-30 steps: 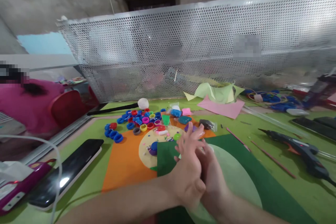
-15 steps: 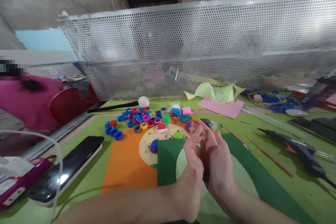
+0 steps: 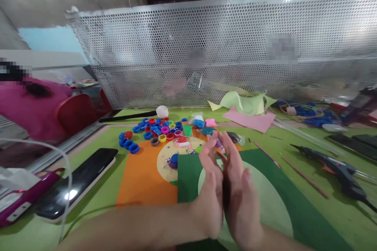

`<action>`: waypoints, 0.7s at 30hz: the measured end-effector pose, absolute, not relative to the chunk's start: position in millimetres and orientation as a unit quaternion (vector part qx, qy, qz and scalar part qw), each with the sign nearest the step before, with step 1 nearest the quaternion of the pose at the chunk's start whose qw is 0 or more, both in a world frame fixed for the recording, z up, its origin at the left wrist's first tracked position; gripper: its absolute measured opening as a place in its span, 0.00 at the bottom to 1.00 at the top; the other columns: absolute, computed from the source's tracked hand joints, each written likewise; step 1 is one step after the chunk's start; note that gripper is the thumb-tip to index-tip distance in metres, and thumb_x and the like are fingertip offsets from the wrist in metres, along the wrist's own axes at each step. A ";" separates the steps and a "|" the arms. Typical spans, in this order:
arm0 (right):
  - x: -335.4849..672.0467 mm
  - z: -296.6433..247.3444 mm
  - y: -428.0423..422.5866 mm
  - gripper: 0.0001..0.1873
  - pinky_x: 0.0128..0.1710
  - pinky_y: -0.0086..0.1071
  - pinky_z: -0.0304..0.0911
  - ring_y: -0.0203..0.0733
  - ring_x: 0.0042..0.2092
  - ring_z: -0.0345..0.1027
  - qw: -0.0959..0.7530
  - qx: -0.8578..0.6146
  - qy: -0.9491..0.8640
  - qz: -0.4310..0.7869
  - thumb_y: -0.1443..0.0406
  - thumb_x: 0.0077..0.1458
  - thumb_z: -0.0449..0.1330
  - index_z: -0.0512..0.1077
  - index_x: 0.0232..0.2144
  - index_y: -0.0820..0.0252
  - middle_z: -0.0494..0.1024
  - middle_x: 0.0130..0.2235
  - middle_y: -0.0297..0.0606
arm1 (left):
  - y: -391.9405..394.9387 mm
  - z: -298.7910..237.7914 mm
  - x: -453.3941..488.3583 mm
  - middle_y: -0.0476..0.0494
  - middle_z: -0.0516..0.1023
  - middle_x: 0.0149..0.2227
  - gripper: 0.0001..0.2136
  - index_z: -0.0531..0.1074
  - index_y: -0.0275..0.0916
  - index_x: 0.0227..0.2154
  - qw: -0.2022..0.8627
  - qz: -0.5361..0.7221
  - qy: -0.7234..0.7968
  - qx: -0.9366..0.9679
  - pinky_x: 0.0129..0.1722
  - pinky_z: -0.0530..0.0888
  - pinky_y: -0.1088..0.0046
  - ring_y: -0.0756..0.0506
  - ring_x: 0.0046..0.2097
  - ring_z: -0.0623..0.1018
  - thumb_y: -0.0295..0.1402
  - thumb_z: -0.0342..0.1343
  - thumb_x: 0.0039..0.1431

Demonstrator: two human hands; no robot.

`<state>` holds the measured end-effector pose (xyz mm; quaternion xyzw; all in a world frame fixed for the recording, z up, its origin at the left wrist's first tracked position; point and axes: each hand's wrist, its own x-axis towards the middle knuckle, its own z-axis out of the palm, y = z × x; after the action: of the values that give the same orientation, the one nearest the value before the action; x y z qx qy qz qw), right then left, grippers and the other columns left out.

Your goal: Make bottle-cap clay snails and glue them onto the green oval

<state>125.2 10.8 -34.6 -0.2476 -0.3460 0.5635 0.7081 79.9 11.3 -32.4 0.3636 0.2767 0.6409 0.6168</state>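
Observation:
Palm to palm, my left hand point(image 3: 210, 196) and my right hand point(image 3: 243, 192) press together above a pale green paper circle point(image 3: 272, 200) on a dark green sheet point(image 3: 306, 200). Their fingers are stretched out and point away from me. Whatever lies between the palms, if anything, is hidden. Left of them, an orange sheet point(image 3: 144, 180) carries a cream circle point(image 3: 163, 157) dotted with small coloured bits and a blue piece point(image 3: 174, 159). Just beyond the fingertips are small clay packets, among them a teal one point(image 3: 208, 131) and a black one point(image 3: 234, 137).
Several coloured bottle caps point(image 3: 161, 129) lie at the back. A phone point(image 3: 79, 180) and a purple power strip point(image 3: 26, 198) are on the left. At right is a glue gun point(image 3: 332, 166) near a pink stick point(image 3: 304, 176). A perforated metal panel point(image 3: 176, 47) stands behind the table.
My palms have come closer together and the fingers have straightened, narrowing the gap between the hands. The right hand has shifted slightly left. The things on the table lie as before.

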 end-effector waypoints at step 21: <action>126.3 -37.6 21.0 0.32 0.64 0.35 0.31 0.38 0.65 0.36 0.714 -0.333 -0.317 0.529 0.41 0.49 0.55 0.60 0.55 0.39 0.51 0.63 0.18 | 14.6 -61.4 81.6 0.53 0.60 0.62 0.24 0.69 0.51 0.44 0.597 0.659 0.272 0.369 0.64 0.48 0.67 0.43 0.66 0.48 0.57 0.57 0.47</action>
<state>126.3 21.0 -37.6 -0.3326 -0.3166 0.5291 0.7136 81.6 14.6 -61.4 0.3688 0.2722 0.6587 0.5966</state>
